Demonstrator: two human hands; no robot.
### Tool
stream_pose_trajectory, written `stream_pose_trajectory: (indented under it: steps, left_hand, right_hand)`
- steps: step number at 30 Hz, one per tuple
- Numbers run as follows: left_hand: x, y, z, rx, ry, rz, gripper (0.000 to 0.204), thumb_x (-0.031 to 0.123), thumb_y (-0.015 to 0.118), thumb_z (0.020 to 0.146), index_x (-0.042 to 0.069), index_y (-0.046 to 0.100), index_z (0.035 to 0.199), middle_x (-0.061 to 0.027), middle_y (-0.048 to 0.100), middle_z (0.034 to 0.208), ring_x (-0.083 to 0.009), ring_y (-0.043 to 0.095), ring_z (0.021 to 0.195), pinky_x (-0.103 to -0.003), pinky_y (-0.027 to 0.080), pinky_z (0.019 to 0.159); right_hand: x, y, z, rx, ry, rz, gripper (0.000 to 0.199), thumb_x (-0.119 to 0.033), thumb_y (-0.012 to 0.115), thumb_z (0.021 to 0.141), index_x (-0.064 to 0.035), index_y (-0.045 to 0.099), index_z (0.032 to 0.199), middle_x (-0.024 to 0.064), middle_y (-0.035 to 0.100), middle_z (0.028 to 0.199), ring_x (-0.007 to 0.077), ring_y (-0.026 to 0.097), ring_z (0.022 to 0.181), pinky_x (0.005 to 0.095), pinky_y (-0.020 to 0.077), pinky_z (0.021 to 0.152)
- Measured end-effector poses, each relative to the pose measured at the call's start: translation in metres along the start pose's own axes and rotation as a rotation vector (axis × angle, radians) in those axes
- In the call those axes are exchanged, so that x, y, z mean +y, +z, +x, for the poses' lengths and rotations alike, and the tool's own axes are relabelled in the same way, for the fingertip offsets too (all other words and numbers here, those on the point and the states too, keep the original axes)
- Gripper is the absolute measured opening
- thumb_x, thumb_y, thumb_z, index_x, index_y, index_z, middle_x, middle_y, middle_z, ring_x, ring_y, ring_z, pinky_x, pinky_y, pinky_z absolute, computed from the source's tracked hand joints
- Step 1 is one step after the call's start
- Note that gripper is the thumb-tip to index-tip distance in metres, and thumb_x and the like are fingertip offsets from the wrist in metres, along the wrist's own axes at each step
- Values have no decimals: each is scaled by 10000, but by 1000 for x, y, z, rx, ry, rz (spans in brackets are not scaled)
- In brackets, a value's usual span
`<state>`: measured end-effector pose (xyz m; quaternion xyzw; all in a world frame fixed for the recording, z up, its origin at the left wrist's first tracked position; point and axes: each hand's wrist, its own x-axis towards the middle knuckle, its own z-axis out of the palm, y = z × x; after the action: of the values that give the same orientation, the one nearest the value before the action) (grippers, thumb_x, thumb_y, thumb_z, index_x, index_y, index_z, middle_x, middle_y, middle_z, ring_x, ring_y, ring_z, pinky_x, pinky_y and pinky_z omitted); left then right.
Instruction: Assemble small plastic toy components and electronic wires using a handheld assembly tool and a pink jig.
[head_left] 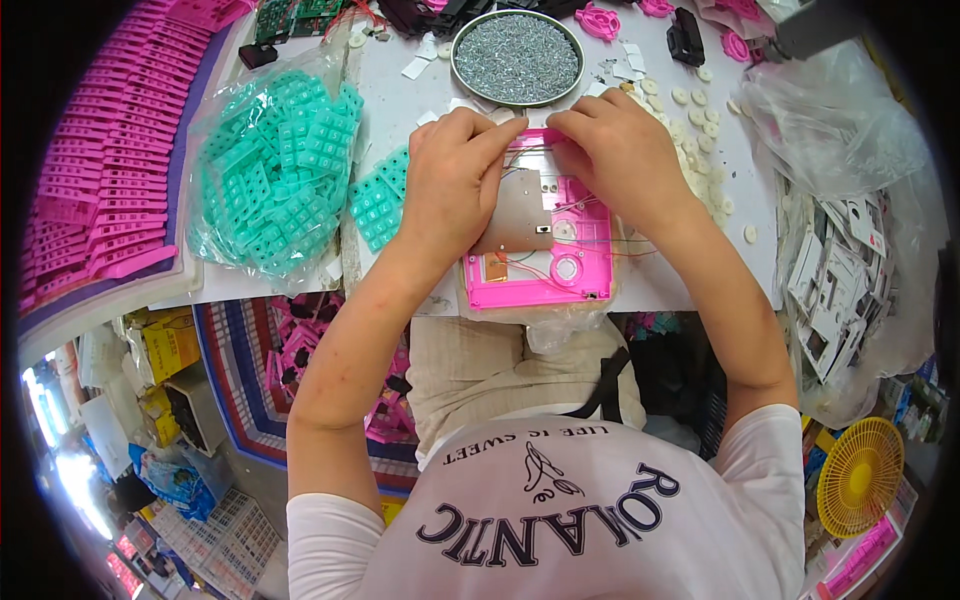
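Note:
In front of me lies a pink plastic casing [590, 262], its inside facing up. A flat brown-grey plate [520, 205] and several thin wires sit in it, with a round ring near its near right corner. My left hand [455, 180] is over the casing's left side, thumb and forefinger pinched together at the far edge. Opposite it, my right hand [628, 155] curls its fingers at the far right corner of the casing. Whatever the fingertips hold is too small or hidden to make out.
Beyond the casing stands a round tray [457, 85] of small metal screws. A clear bag of teal keypads [275, 165] and stacked pink parts [105, 150] are on the left. White discs [697, 117], clear plastic bags [825, 120] and white panels [835, 275] lie to the right.

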<state>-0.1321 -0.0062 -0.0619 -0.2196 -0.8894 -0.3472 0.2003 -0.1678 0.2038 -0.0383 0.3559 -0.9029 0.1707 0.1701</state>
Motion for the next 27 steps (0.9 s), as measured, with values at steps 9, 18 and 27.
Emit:
stream_pose_trajectory:
  steps: [9,18,27]
  left_hand:
    - [7,1,-2,93,-84,-63,63,94,697,852,72,687,910,-46,671,814,-222,618,700,-375,408,786]
    - [8,1,-6,98,-241,-301,100,95,696,868,26,692,940,-106,681,853,-248,616,688,-356,483,680]
    - [1,-1,-5,0,-73,-80,75,140,698,859,72,683,887,-40,668,835,-214,617,726,-377,419,824]
  right_hand:
    - [1,12,4,143,-180,-46,141,-124,654,726,-93,679,861,29,633,818,240,606,836,357,512,707]
    - [-14,-6,3,-12,-148,-88,99,-141,652,730,-87,682,808,38,644,843,228,590,883,363,461,737]
    - [-61,-40,-5,-436,-250,-250,87,-146,673,698,-81,729,712,65,610,792,248,588,862,365,454,751]
